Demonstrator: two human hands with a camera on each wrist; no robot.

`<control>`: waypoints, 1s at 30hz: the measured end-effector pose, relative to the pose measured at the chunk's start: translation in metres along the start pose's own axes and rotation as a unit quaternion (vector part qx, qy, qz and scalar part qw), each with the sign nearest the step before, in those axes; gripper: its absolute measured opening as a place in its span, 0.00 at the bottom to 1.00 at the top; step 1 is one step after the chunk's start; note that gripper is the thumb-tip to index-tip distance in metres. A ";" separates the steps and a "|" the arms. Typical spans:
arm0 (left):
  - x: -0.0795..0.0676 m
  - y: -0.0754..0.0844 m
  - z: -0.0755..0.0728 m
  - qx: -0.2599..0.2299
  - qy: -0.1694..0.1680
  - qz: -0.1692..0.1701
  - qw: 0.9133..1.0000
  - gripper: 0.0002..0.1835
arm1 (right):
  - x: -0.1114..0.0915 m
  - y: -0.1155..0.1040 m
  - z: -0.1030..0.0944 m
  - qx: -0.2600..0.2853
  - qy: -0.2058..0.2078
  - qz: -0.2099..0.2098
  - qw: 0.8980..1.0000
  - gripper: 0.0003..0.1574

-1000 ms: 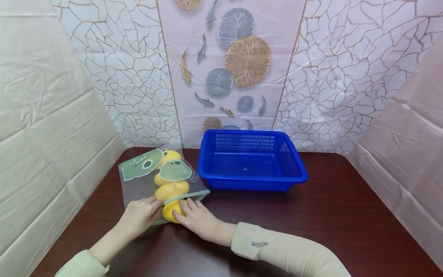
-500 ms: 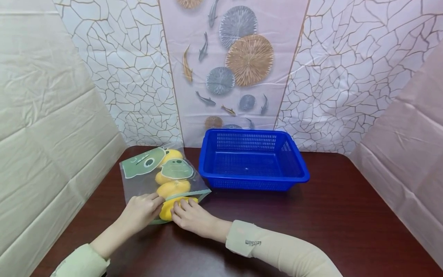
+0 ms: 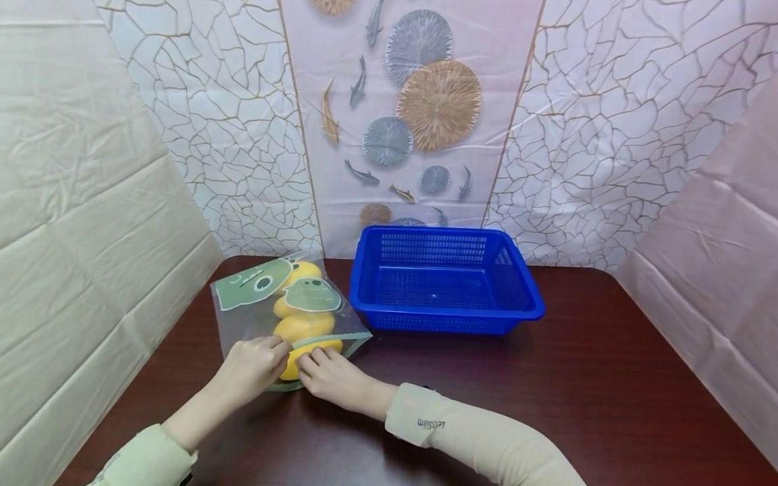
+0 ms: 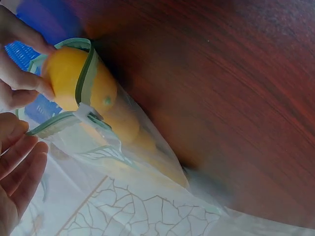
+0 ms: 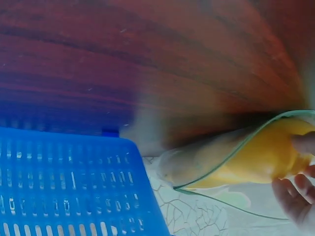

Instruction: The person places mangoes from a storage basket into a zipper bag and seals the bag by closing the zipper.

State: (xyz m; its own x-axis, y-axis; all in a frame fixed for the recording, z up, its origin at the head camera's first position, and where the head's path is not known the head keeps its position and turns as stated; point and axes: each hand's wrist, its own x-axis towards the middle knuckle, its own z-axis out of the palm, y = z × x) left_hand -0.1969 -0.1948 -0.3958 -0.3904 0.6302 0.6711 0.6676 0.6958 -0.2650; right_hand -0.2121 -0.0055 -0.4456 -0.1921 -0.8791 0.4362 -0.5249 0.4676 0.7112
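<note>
A clear zip bag [image 3: 243, 327] with green cartoon prints lies at the left of the table, its green-edged mouth facing me. Several yellow mangoes [image 3: 304, 327] sit in a row inside. With thumb and fingertips my left hand [image 3: 252, 368] pinches the upper edge of the mouth, as the left wrist view shows at the green zip edge [image 4: 51, 123]. My right hand [image 3: 337, 379] grips the nearest mango [image 4: 66, 73], which lies within the raised mouth. In the right wrist view, the fingers [image 5: 291, 196] bend round that mango's near end. A white zip slider [image 4: 87, 112] hangs on the edge.
A blue plastic basket [image 3: 446, 315] with slotted walls stands to the right of the bag, near the back edge. The dark brown table [image 3: 583, 385] extends right of it. Patterned cloth [image 3: 237, 128] hangs behind and pale cloth walls flank both sides.
The right hand has pushed the nearest mango farther into the bag's mouth and shifted slightly left. The left hand keeps its pinch on the edge, and the view has tilted slightly.
</note>
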 end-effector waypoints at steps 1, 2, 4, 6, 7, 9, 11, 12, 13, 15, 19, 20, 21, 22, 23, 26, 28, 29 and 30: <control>0.001 0.000 0.000 0.002 0.000 0.001 1.000 0.11 | 0.000 0.000 0.001 -0.003 0.000 -0.003 1.000 0.20; 0.001 0.000 0.000 0.003 0.000 0.001 1.000 0.11 | 0.001 0.000 0.003 -0.005 0.000 -0.006 1.000 0.22; 0.002 0.001 0.000 0.005 0.001 0.000 1.000 0.12 | 0.001 -0.001 0.005 -0.007 0.005 -0.006 1.000 0.25; 0.002 0.001 -0.001 0.003 0.002 -0.002 1.000 0.12 | 0.002 -0.003 0.006 -0.009 0.013 0.004 1.000 0.27; 0.001 0.001 0.000 0.000 0.002 -0.003 1.000 0.12 | 0.003 -0.005 0.006 -0.008 0.016 0.010 1.000 0.27; 0.000 0.001 0.001 -0.003 0.003 -0.002 1.000 0.10 | 0.005 -0.008 0.007 -0.004 0.022 0.019 1.000 0.26; 0.000 0.001 0.002 -0.003 0.004 0.004 1.000 0.07 | 0.006 -0.011 0.008 -0.006 0.027 0.024 0.999 0.24; 0.000 0.001 0.003 -0.002 0.004 0.008 1.000 0.07 | 0.007 -0.012 0.009 -0.006 0.029 0.023 0.999 0.22; -0.001 0.001 0.004 -0.001 0.004 0.010 1.000 0.06 | 0.007 -0.013 0.009 -0.007 0.029 0.021 0.999 0.20; -0.001 0.000 0.003 0.001 0.008 0.015 1.000 0.07 | 0.009 -0.014 0.010 -0.012 0.030 0.018 0.999 0.18; 0.000 -0.001 0.002 0.005 0.021 0.018 1.000 0.09 | 0.016 -0.014 0.012 -0.026 0.027 0.016 0.999 0.16; 0.001 -0.001 0.001 0.009 0.027 0.019 0.999 0.11 | 0.018 -0.013 0.014 -0.031 0.027 0.014 0.999 0.16; 0.002 -0.001 0.001 0.014 0.031 0.020 0.999 0.14 | 0.020 -0.013 0.015 -0.035 0.026 0.012 0.999 0.17; 0.003 -0.001 0.001 0.018 0.035 0.022 0.999 0.16 | 0.022 -0.012 0.018 -0.038 0.025 0.009 0.999 0.17; 0.004 -0.001 0.001 0.022 0.038 0.023 0.999 0.19 | 0.024 -0.012 0.019 -0.040 0.025 0.008 0.999 0.18; 0.007 -0.002 0.000 0.028 0.045 0.023 0.998 0.21 | 0.027 -0.010 0.024 -0.044 0.024 0.004 0.999 0.18; 0.007 -0.002 0.000 0.028 0.046 0.022 0.998 0.19 | 0.028 -0.009 0.027 -0.043 0.024 0.010 0.999 0.17; 0.007 -0.002 0.000 0.027 0.046 0.020 0.998 0.18 | 0.028 -0.009 0.028 -0.044 0.025 0.015 0.999 0.17; 0.007 -0.003 0.000 0.026 0.046 0.019 0.998 0.18 | 0.028 -0.009 0.029 -0.044 0.024 0.020 0.999 0.17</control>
State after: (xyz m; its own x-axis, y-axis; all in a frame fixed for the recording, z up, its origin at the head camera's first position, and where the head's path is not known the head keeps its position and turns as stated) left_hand -0.2012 -0.1925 -0.3904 -0.3046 0.6242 0.7195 0.6456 0.6907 -0.3258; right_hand -0.2370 -0.0370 -0.4563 -0.1694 -0.8551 0.4900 -0.4418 0.5103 0.7378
